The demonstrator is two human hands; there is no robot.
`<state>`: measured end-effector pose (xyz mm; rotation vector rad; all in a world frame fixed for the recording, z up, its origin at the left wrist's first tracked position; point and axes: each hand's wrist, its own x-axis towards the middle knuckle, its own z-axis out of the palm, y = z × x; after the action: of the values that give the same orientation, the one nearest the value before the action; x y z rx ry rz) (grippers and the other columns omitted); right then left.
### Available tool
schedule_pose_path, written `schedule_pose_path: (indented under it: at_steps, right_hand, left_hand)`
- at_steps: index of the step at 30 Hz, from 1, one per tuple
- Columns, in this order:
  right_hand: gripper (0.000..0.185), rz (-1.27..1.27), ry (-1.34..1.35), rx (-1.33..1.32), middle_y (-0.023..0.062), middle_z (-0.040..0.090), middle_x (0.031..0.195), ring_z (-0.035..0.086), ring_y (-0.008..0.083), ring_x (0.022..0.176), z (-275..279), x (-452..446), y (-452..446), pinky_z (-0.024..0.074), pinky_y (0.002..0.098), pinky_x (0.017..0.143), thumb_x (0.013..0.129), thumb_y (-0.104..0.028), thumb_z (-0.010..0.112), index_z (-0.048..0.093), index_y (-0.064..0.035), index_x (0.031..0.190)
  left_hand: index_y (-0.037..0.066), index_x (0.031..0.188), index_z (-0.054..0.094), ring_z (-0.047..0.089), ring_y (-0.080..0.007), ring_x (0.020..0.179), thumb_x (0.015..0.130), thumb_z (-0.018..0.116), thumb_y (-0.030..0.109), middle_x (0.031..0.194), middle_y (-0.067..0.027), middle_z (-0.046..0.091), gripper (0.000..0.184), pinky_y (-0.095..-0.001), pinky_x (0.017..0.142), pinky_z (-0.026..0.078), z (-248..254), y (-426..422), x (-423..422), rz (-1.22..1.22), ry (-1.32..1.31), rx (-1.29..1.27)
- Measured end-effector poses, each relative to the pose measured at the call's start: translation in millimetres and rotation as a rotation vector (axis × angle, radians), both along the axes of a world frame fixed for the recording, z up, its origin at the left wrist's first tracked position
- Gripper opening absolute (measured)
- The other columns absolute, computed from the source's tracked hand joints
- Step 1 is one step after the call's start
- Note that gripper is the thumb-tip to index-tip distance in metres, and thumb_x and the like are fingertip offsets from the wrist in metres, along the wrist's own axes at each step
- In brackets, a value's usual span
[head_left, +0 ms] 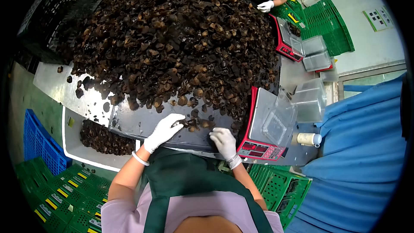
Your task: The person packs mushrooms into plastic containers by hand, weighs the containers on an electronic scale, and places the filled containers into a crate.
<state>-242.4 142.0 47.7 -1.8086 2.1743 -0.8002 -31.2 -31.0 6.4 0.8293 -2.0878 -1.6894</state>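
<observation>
A large heap of dark brown fungus pieces point(172, 39) covers much of the metal table. My left hand point(164, 132), in a white glove, is at the near edge of the heap, its fingers curled beside a few loose pieces point(194, 123); whether it pinches one is too small to tell. To the right of those pieces is my right hand point(224, 142), also gloved, with bent fingers over the dark table surface. What its fingertips hold, if anything, is hidden. A red scale point(269, 125) with a clear plastic tray on it stands just right of my right hand.
Across the heap a co-worker's gloved hands point(265, 6) are near a second red scale point(288, 39). Clear trays point(309, 99) and a white bottle point(308, 139) stand at right. A white bin point(73, 146) holds more pieces. Green crates point(276, 185) and a black crate point(41, 21) flank the table.
</observation>
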Motion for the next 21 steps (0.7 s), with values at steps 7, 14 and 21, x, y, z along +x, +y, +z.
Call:
schedule_pose_path:
  at_steps: [7,14,21]
  right_hand:
    - [0.023,-0.157,-0.101,0.065,0.007,0.064,0.084,0.065,0.0231,0.077,-13.7,-30.0,-48.3,0.0513,0.0334,0.065,0.078,-0.017,0.071,0.066,-0.0107,0.1]
    - [0.02,-0.087,-0.016,0.071,0.0062,0.062,0.086,0.063,0.0262,0.071,-47.2,-33.5,-51.5,0.0517,0.0359,0.06,0.074,-0.015,0.072,0.062,-0.0111,0.092]
    - [0.027,-0.176,-0.692,0.197,0.0044,0.066,0.09,0.062,0.015,0.071,23.8,-0.7,-59.9,0.0505,0.0281,0.068,0.081,-0.021,0.071,0.068,-0.0073,0.104]
  left_hand:
    - [0.003,0.101,0.067,0.063,-0.0192,0.09,0.084,0.062,0.003,0.099,-0.0106,0.066,0.018,-0.0298,0.081,0.051,158.4,-52.4,-33.3,0.266,0.306,-0.249]
    - [0.002,0.089,0.065,0.061,-0.023,0.075,0.071,0.06,0.001,0.085,-0.0073,0.065,0.018,-0.031,0.068,0.047,321.5,-42.0,-31.8,0.011,0.817,-1.029]
    - [0.007,0.079,0.06,0.052,-0.0192,0.07,0.074,0.052,-0.003,0.078,-0.0036,0.058,0.014,-0.0323,0.065,0.04,318.6,-20.0,22.8,0.216,0.902,-0.909]
